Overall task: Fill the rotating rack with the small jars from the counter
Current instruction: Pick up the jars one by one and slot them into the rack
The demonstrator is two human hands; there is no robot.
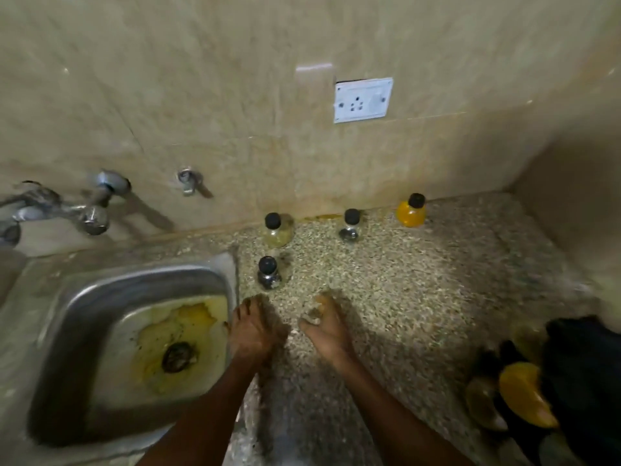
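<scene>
Beige marble-look wall tiles, a white socket plate (363,100) and a speckled granite worktop (386,280) frame the scene, with a stained steel sink (134,331) at nine o'clock of our hands. Four small clear glass jars with round black caps stand on the worktop, all upright and well apart: one with dark contents (268,273) at twelve o'clock of our left hand, nearest us; one with pale yellowish contents (276,229) behind it by the wall; a nearly empty-looking one (350,225) further along the wall; and one filled with orange powder (411,210) at one o'clock, near the corner. The black rotating rack (571,381), blurred at the frame's edge at four o'clock, already carries an orange-filled jar and others we cannot make out.

We judge these jars light, rigid, breakable and smooth-sided, perhaps slippery; the belly below the cap, or the cap itself, looks the surest place to take hold.

Our left hand (255,327) hovers just short of the dark jar, fingers loosely extended, its grip holding nothing. Our right hand (327,326) has a half-open grip, fingers curved; motion blur leaves us unable to tell whether anything sits between them.
</scene>
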